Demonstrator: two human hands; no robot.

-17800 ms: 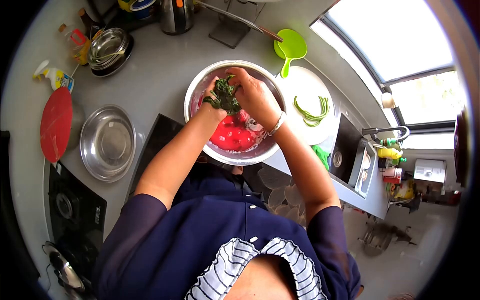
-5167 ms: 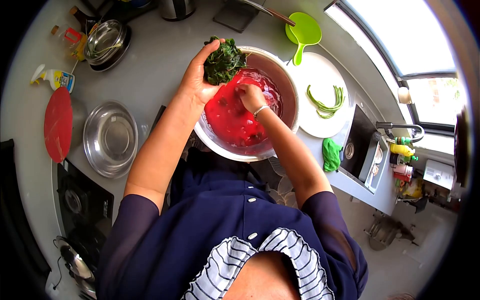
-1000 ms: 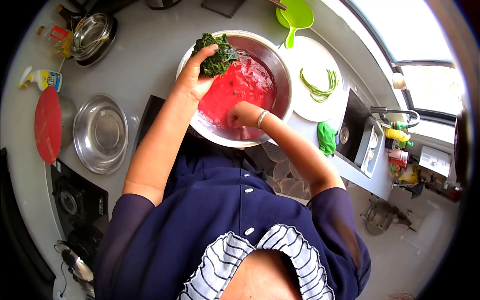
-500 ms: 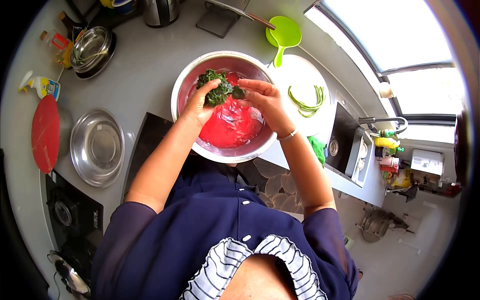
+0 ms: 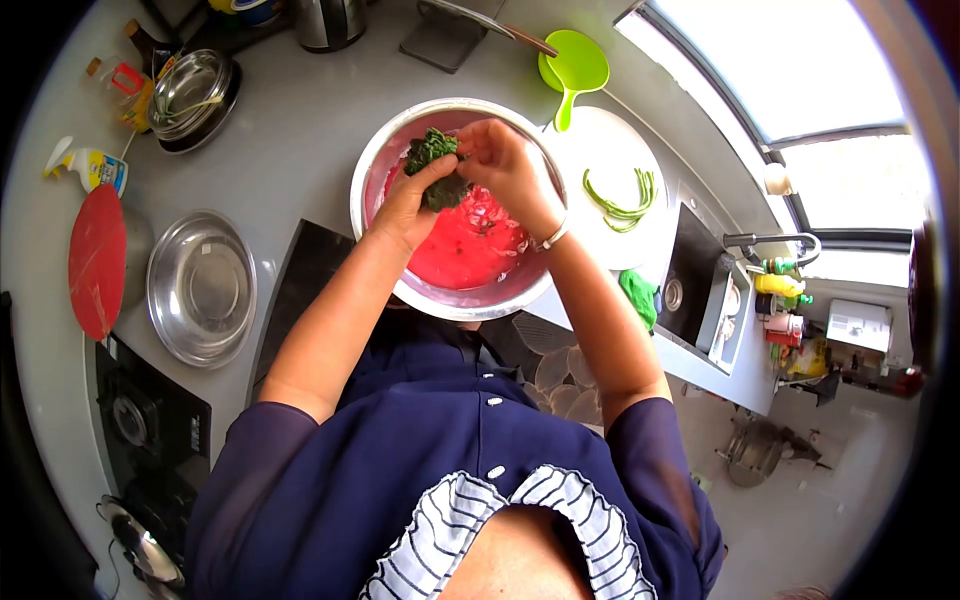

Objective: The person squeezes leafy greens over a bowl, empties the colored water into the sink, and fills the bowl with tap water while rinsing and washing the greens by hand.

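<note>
A large metal basin [image 5: 372,170] holds bright red liquid [image 5: 465,250] with small dark bits on its surface. Over it, my left hand [image 5: 415,200] is closed around a clump of dark green leaves [image 5: 432,150]. My right hand [image 5: 505,170], with a bracelet at the wrist, is at the clump's right side. Its fingers are bent, and its thumb and fingertips pinch at the leaves' edge; the exact contact is partly hidden. On a white round board [image 5: 580,150] right of the basin lie several long green beans [image 5: 632,205].
A green ladle [image 5: 578,62] and a knife with a brown handle [image 5: 530,40] are behind. Left are a metal bowl [image 5: 200,290], a red disc-like lid [image 5: 97,262], a spray bottle [image 5: 95,168] and a stove [image 5: 150,430]. At right is a sink [image 5: 690,270] with a faucet [image 5: 770,240].
My right hand has moved up and drawn closer to the leaf clump, its fingers more bent. Dark bits now show in the red liquid. The whole view has shifted slightly.
</note>
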